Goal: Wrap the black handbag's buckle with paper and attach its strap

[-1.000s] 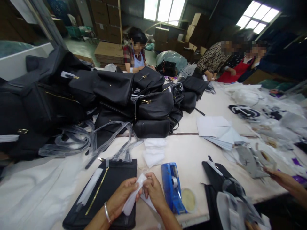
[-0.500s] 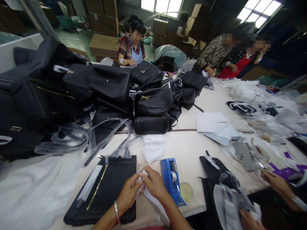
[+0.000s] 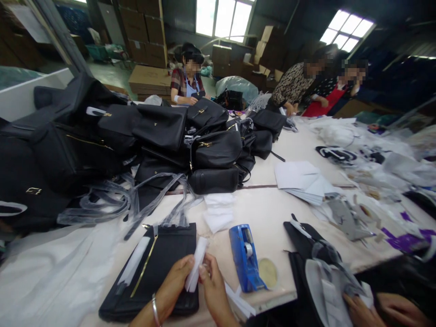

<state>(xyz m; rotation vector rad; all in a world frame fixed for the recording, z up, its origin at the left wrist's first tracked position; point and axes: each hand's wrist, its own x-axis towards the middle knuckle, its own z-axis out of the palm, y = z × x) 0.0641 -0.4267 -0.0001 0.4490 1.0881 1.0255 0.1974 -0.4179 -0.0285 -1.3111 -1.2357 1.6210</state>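
Observation:
Between my two hands is a narrow folded strip of white paper (image 3: 196, 265), standing at a slant. My left hand (image 3: 179, 277), with a metal bangle at its wrist, pinches the strip's left edge. On the other edge, my right hand (image 3: 211, 277) grips it with thumb and fingers. Both hands are over the right side of a black bag (image 3: 166, 254) lying flat, with a gold zipper and a white-wrapped strip on its front. Clear plastic-wrapped handles (image 3: 175, 218) stretch from its top. A blue tape dispenser (image 3: 243, 259) stands to the right of my hands.
Black bags (image 3: 163, 131) are heaped at the back left. White sheets (image 3: 303, 179) lie right of centre; a tape roll (image 3: 268, 272) sits by the dispenser. At right, a co-worker's hands (image 3: 361, 311) are near another black bag (image 3: 306, 240). Several people stand across the table.
The white strip has come upright between my hands, which have moved slightly apart and lower. The co-worker's hand at right has drawn back toward the near edge. The view has shifted slightly.

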